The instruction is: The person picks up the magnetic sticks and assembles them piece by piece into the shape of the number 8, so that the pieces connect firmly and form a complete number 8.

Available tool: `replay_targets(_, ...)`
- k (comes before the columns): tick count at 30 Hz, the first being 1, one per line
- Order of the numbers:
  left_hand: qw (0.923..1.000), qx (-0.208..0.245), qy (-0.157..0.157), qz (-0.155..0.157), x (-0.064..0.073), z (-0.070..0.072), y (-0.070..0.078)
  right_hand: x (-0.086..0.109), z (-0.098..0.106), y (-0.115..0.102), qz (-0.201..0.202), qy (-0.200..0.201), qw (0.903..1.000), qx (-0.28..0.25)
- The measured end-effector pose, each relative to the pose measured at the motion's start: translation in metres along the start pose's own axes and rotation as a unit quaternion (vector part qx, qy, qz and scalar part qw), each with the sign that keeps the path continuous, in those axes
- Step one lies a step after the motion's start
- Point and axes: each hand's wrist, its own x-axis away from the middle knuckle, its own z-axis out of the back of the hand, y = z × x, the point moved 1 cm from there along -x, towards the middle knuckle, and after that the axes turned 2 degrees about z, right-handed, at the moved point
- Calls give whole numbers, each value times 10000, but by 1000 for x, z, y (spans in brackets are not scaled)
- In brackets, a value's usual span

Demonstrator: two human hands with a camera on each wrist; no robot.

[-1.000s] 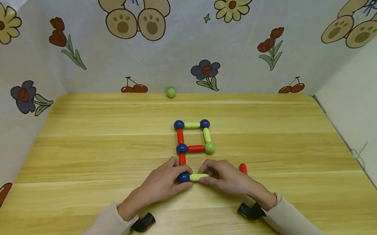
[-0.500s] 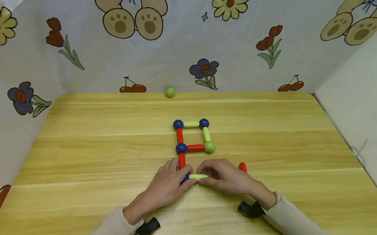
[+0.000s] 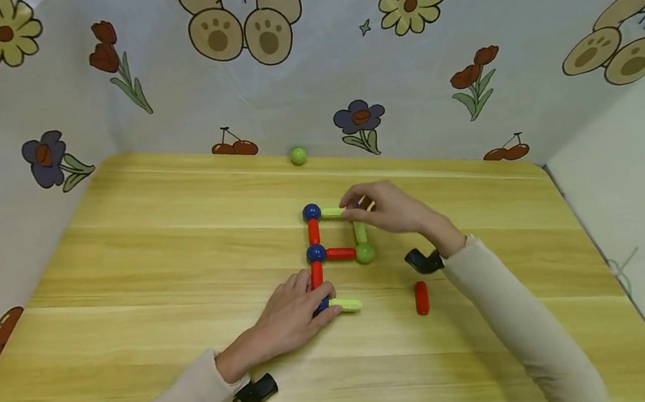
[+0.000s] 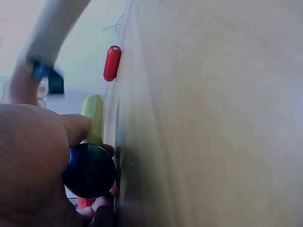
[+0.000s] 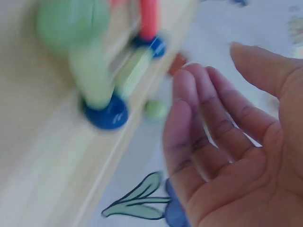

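My left hand (image 3: 291, 316) grips a dark blue ball (image 4: 90, 171) at the near end of a flat magnetic ball-and-rod figure. From that ball a yellow-green rod (image 3: 349, 305) sticks out to the right, its far end free. A red rod (image 3: 317, 274) joins it to another blue ball (image 3: 316, 253), one corner of a square of red and yellow-green rods. A green ball (image 3: 365, 253) forms the square's near right corner. My right hand (image 3: 390, 207) hovers over the far right corner, hiding its blue ball (image 5: 106, 113) in the head view. Its fingers are loosely bent, holding nothing.
A loose red rod (image 3: 421, 298) lies to the right on the wooden table (image 3: 146, 259). Another green ball (image 3: 298, 156) sits at the table's back edge, against the printed cloth (image 3: 164, 99). A black wrist strap piece (image 3: 256, 390) hangs below my left sleeve.
My right hand has let go of the near yellow-green rod and moved away to the square's far right corner. The loose red rod has come into full view. My left hand stays on the near ball.
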Motion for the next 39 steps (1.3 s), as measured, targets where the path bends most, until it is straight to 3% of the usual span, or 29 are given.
replay_targets(4,10000,-56,-41,-59,-2,-2,2,-48,17,25,-377,-102,9977,550)
replay_targets(9,9997,-164,-54,-162,-6,-2,5,-96,27,44,-952,97,9914,890)
replay_targets(16,9995,-170,-106,-247,-7,-4,8,-129,14,43,-984,-26,9877,1212)
replay_targets(22,9991,-222,-100,-341,-7,-3,8,-134,-2,43,-906,-104,9841,1522)
replay_targets(27,9995,-180,-88,-243,-6,-1,6,-134,-6,44,-882,-102,9811,1720)
replay_targets(32,9997,-179,-65,-130,-4,0,2,-122,-1,35,-660,389,9913,1069)
replay_targets(39,9999,-81,-61,0,1,3,-4,-70,-2,14,153,871,9960,93)
